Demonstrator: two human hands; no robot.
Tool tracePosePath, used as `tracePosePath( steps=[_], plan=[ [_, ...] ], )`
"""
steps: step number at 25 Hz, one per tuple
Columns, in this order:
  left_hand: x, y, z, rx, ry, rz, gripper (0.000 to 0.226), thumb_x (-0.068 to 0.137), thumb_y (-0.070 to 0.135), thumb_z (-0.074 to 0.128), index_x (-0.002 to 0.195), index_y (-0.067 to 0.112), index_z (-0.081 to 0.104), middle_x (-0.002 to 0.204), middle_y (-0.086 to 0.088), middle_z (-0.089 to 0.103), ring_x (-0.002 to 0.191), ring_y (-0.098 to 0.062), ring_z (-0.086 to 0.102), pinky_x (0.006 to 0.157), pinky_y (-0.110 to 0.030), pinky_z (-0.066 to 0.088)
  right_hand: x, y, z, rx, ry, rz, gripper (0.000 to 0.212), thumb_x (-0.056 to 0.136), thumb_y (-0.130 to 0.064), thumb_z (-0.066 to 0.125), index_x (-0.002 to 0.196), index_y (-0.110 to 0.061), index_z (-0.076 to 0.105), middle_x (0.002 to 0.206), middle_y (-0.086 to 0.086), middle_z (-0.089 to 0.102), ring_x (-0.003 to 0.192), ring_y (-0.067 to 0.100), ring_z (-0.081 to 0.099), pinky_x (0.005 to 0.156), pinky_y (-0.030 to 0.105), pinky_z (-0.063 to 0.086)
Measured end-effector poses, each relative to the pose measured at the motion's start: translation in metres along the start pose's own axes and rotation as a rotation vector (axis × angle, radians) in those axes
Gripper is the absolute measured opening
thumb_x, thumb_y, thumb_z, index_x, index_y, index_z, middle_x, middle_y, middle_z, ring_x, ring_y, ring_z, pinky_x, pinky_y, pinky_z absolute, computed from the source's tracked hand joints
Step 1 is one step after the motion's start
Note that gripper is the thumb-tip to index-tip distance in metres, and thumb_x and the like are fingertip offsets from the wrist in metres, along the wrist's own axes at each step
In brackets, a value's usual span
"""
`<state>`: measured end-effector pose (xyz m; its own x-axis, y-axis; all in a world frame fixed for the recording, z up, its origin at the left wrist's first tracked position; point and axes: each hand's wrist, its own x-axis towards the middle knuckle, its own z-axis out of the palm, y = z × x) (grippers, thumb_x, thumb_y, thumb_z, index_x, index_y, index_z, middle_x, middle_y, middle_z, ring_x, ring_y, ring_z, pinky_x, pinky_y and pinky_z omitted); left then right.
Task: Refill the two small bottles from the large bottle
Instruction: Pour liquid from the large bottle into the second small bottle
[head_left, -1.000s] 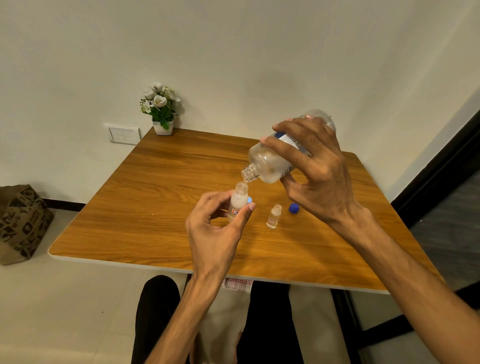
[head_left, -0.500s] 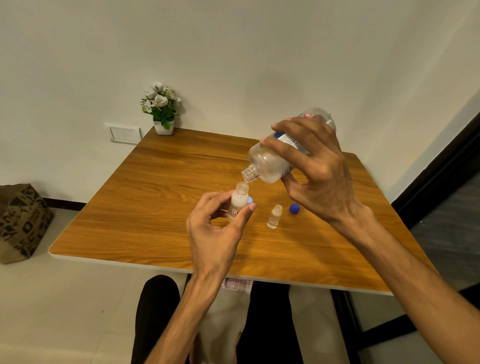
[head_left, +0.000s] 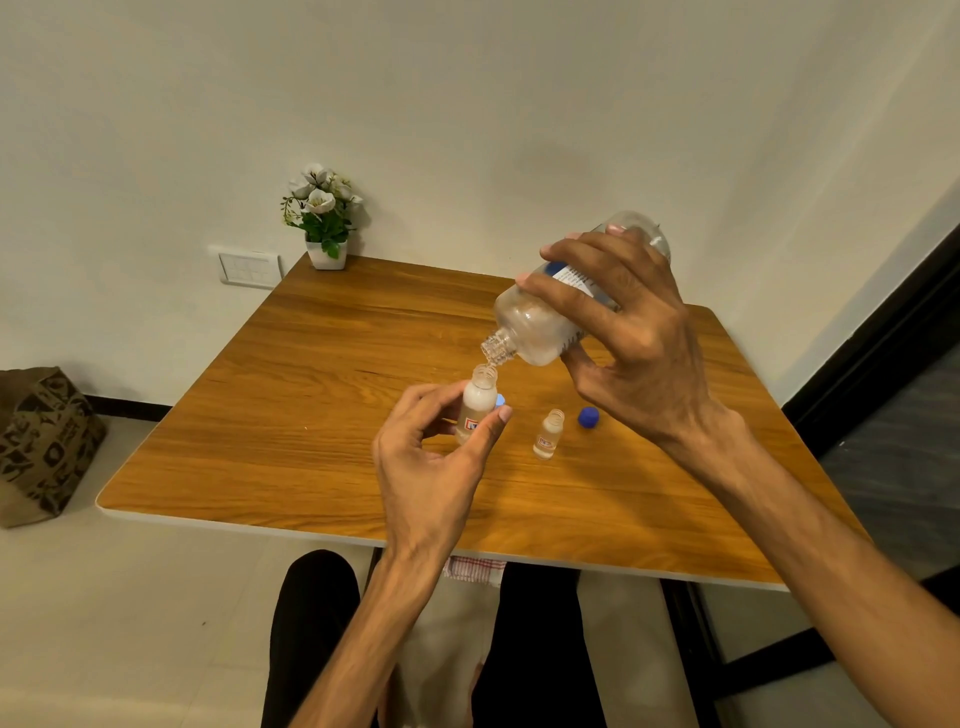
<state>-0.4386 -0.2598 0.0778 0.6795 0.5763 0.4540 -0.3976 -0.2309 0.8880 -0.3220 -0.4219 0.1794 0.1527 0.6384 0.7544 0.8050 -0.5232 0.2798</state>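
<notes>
My right hand (head_left: 639, 332) grips the large clear bottle (head_left: 540, 327) and tilts it neck-down to the left. Its open mouth hangs just above the mouth of a small bottle (head_left: 477, 402) that looks nearly full of whitish liquid. My left hand (head_left: 434, 462) holds that small bottle upright between thumb and fingers, above the wooden table (head_left: 322, 374). A second small bottle (head_left: 548, 434) stands uncapped on the table to the right, with little liquid in it. A dark blue cap (head_left: 588, 417) lies beside it. A light blue cap (head_left: 500, 399) peeks out behind the held bottle.
A small white pot of flowers (head_left: 323, 218) stands at the table's far left corner against the wall. A wall switch plate (head_left: 249, 268) is left of it. A brown patterned bag (head_left: 41, 441) sits on the floor to the left. My legs are under the near edge.
Almost nothing has moved. Both hands keep the same hold, with the large bottle still tilted over the small one.
</notes>
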Motion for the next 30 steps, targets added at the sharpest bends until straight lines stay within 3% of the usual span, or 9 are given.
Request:
tracePosePath(
  steps=[10,17,24,27,30],
  plan=[
    [0.001,-0.004,0.000,-0.003,0.007,-0.001,0.030,0.076,0.020,0.092,0.103,0.012,0.081,0.098,0.000,0.074,0.086,-0.015,0.071,0.073,-0.028,0.060,-0.004,-0.003,0.002,0.028,0.031,-0.001,0.052,0.084,-0.009,0.079,0.135,-0.007,0.070,0.136,0.021,0.067,0.132,0.038,0.056,0.116,0.053,0.041],
    [-0.001,-0.008,0.002,0.016,-0.003,-0.010,0.032,0.076,0.019,0.093,0.105,0.013,0.080,0.099,0.000,0.074,0.089,-0.015,0.072,0.074,-0.028,0.060,-0.025,-0.015,0.005,0.089,0.001,0.165,0.064,0.075,-0.011,0.083,0.137,-0.010,0.068,0.136,0.016,0.067,0.131,0.034,0.056,0.110,0.051,0.044],
    [0.000,-0.036,0.009,0.121,-0.012,-0.076,0.030,0.074,0.020,0.094,0.100,0.022,0.081,0.098,0.014,0.076,0.092,-0.011,0.074,0.084,-0.030,0.061,-0.077,-0.054,0.016,0.275,0.009,0.642,0.083,0.066,-0.018,0.095,0.142,-0.017,0.063,0.136,0.003,0.069,0.127,0.020,0.060,0.106,0.039,0.049],
    [0.003,-0.065,0.007,0.240,-0.039,-0.181,0.034,0.074,0.025,0.094,0.104,0.019,0.082,0.099,0.009,0.080,0.094,-0.010,0.075,0.090,-0.036,0.062,-0.104,-0.079,0.035,0.476,0.002,0.909,0.083,0.066,-0.030,0.098,0.141,-0.021,0.064,0.133,-0.006,0.071,0.123,0.011,0.065,0.101,0.039,0.058],
    [0.009,-0.085,0.005,0.370,-0.075,-0.281,0.041,0.074,0.030,0.093,0.110,0.016,0.082,0.105,0.002,0.082,0.100,-0.013,0.076,0.093,-0.031,0.060,-0.125,-0.098,0.053,0.617,0.041,1.138,0.080,0.065,-0.040,0.097,0.138,-0.027,0.064,0.128,-0.015,0.073,0.118,0.005,0.068,0.098,0.041,0.059]
  ],
)
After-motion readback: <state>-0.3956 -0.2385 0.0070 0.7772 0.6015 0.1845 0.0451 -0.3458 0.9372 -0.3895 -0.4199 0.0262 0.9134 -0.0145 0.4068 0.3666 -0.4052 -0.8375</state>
